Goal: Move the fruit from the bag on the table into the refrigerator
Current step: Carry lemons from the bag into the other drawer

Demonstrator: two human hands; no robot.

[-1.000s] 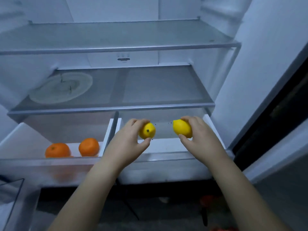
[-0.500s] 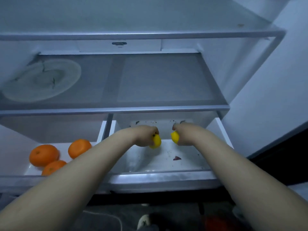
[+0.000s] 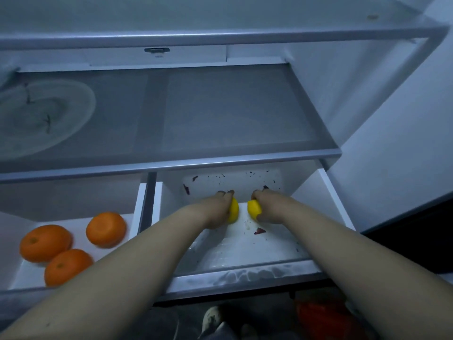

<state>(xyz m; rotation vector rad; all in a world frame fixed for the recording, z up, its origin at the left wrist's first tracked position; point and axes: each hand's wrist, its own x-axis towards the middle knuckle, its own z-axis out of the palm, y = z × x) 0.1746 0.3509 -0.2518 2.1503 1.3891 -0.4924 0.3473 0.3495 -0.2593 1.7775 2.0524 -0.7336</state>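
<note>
Both my arms reach into the open right drawer [image 3: 245,274] at the bottom of the refrigerator. My left hand [image 3: 217,208] is closed around a yellow lemon [image 3: 234,209]. My right hand [image 3: 267,207] grips a second yellow lemon [image 3: 253,209]. The two lemons are a small gap apart, low over the white drawer floor; I cannot tell if they touch it. Three oranges lie in the left drawer [image 3: 137,202]: one at the left [image 3: 45,242], one in front [image 3: 67,266], one behind on the right [image 3: 106,229].
A grey glass shelf [image 3: 220,114] sits just above the drawers, with another shelf rail [image 3: 220,36] higher up. Dark scraps [image 3: 259,231] litter the right drawer floor. Below the drawer front I see my shoe [image 3: 213,320] and something red [image 3: 323,320] on the floor.
Both hands have carried the lemons forward and down from the drawer's front edge into the right drawer. My view has moved closer, and a third orange has come into sight.
</note>
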